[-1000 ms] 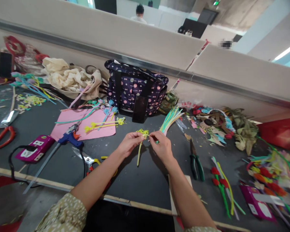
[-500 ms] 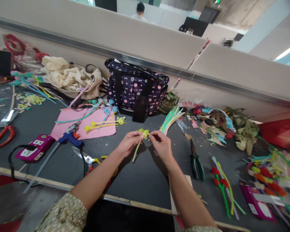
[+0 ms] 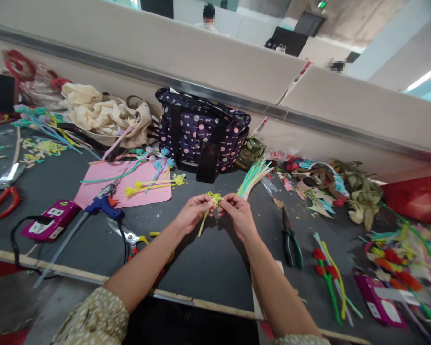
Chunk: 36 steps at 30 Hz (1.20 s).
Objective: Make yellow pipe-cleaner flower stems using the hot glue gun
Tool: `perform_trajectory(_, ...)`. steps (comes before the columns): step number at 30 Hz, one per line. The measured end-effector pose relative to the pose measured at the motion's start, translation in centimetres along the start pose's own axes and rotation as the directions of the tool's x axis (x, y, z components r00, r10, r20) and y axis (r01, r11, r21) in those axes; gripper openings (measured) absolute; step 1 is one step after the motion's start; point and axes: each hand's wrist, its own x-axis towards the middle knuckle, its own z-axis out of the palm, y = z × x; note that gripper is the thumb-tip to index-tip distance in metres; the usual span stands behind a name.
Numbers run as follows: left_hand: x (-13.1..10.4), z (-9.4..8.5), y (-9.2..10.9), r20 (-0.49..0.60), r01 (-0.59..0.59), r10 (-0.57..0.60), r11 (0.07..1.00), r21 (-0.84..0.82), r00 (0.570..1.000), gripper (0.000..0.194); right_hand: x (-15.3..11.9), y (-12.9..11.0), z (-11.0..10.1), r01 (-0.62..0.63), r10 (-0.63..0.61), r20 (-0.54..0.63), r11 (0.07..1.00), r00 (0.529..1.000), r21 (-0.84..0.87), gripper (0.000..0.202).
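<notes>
My left hand (image 3: 195, 212) pinches a yellow-green fuzzy stem (image 3: 202, 224), whose lower end hangs down below the fingers. Close beside it, my right hand (image 3: 238, 213) has its thumb and fingers pressed together at the top of the same piece; the exact grip is too small to tell. Small yellow bits (image 3: 214, 195) show just behind the fingertips. To the right of them lies a bundle of green, white and yellow stems (image 3: 254, 179). Yellow stems with flower-like ends (image 3: 147, 184) rest on a pink sheet (image 3: 158, 194) to the left.
A blue glue gun (image 3: 106, 206), scissors (image 3: 129, 235) and a purple box (image 3: 52, 220) lie at the left. Behind my hands stand a dark patterned bag (image 3: 190, 127) and a phone (image 3: 208, 163). Green-handled pliers (image 3: 290, 242) and red flowers (image 3: 325, 268) lie at the right.
My right hand has moved slightly left, closer to my left hand. The hanging end of the yellow-green stem has shifted a little up and to the right.
</notes>
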Motion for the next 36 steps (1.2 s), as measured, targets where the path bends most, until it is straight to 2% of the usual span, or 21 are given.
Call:
perform_trajectory(5, 0.0, 0.0, -0.3, 0.05, 0.037, -0.037, 0.999, -0.007, 0.998, 0.019, 0.1, 0.1, 0.2, -0.101, 0.093, 0.046, 0.97, 0.995, 0.219, 0.024)
perform_trajectory(9, 0.0, -0.2, -0.2, 0.049, 0.026, -0.026, 1.0, 0.001, 0.998, 0.018, 0.2, 0.4, 0.2, -0.123, 0.107, 0.085, 0.967, 0.991, 0.223, 0.024)
perform_trajectory(13, 0.0, -0.2, 0.2, 0.019, -0.007, 0.007, 1.0, 0.006, 1.0, 0.016, 0.2, 0.4, 0.1, -0.014, 0.013, 0.09, 1.0, 0.996, 0.008, 0.02)
perform_trajectory(17, 0.0, 0.1, 0.4, -0.035, 0.017, -0.017, 1.0, -0.005, 0.999, 0.017, 0.3, 0.1, -0.2, 0.086, -0.064, 0.087, 0.954, 0.994, -0.287, 0.015)
perform_trajectory(20, -0.1, 0.3, 0.5, -0.097, 0.036, -0.037, 0.999, -0.008, 0.995, 0.017, 0.3, -0.1, -0.3, 0.096, -0.062, 0.105, 0.929, 0.993, -0.357, 0.016)
perform_trajectory(26, -0.2, 0.4, 0.2, -0.086, 0.068, -0.065, 0.997, 0.037, 0.994, 0.016, 0.2, 0.1, -0.3, 0.02, -0.003, 0.081, 0.977, 0.997, -0.213, 0.02)
perform_trajectory(32, -0.2, 0.5, 0.4, -0.073, 0.02, -0.008, 0.986, 0.168, 0.997, 0.013, 0.4, 0.6, -0.2, -0.057, 0.059, 0.058, 0.998, 0.997, -0.031, 0.025)
perform_trajectory(36, -0.3, 0.6, 0.7, -0.091, -0.045, 0.073, 0.958, 0.282, 0.993, 0.014, 0.4, 0.6, 0.3, -0.074, 0.073, 0.052, 0.997, 0.996, 0.008, 0.026)
